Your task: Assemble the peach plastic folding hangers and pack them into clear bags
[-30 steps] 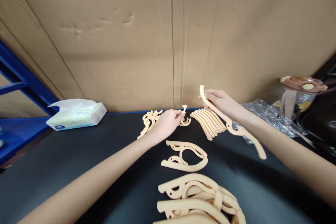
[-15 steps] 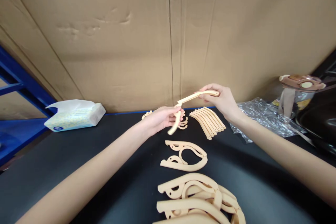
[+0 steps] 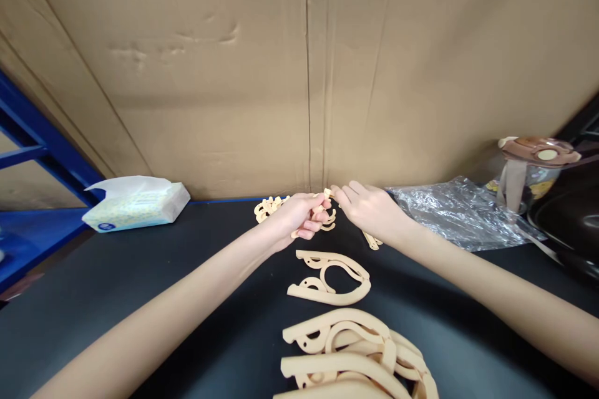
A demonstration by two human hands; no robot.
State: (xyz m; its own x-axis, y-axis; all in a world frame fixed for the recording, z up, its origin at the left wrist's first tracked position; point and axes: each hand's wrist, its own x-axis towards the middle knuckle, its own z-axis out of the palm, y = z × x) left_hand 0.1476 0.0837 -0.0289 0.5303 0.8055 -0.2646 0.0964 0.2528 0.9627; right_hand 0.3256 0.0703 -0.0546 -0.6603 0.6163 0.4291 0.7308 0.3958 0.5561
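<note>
Over the back of the table, my left hand (image 3: 297, 219) is closed round cream plastic hanger parts (image 3: 327, 192), with one arm's end poking out below its fingers. My right hand (image 3: 369, 209) meets it from the right, its fingers pinched at the same joint; most of the hanger arm there is hidden by the hand. Behind my left hand lie small curved hook pieces (image 3: 267, 207). Beneath my right hand, the ends of loose hanger arms (image 3: 372, 241) show. Nearer to me rests a folded hanger (image 3: 327, 298).
A pile of folded hangers (image 3: 334, 364) lies at the front. A tissue pack (image 3: 135, 207) sits at the left, beside a blue metal frame (image 3: 28, 118). Crinkled clear plastic (image 3: 449, 209) and a bottle with a brown lid (image 3: 538, 149) are at the right. Cardboard (image 3: 210, 87) stands behind.
My right hand has come down and left, turning over so that its back faces me, and now covers much of the loose arms. The held hanger arm is mostly hidden.
</note>
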